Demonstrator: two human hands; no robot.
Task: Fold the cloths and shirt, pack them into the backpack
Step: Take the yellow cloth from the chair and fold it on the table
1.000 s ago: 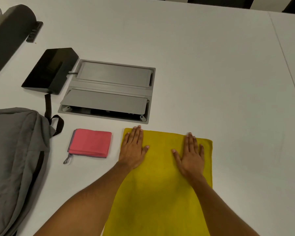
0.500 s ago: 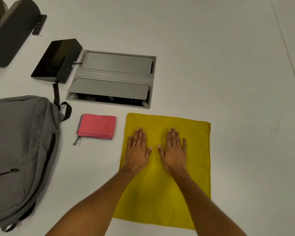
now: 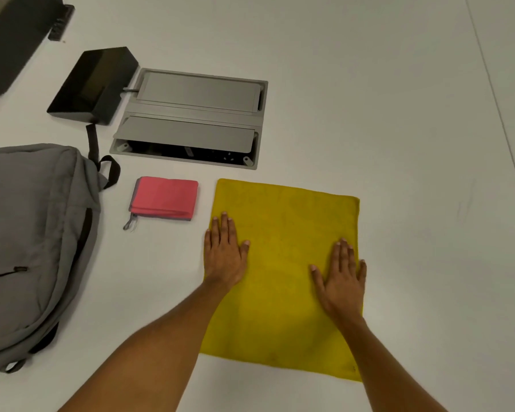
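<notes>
Both flat hands — the left hand (image 3: 224, 257) and the right hand (image 3: 341, 278) — have slid apart from the middle to the side edges of the yellow cloth (image 3: 283, 281), gripping nothing, so it lies smooth on the table (image 3: 399, 114), seemingly ready for folding.

**Fixtures on the white table**

A white table (image 3: 369, 84) carries everything. Beyond the hands, a grey metal cable hatch (image 3: 191, 120) is set into the tabletop, its near flap tilted up over a dark cavity. Just beside the hatch, farther to the left, sits a black wedge-shaped box (image 3: 92, 84). Well beyond the left hand, at the far corner, lies a dark grey bulky object (image 3: 9, 46), cut off by the frame.
</notes>
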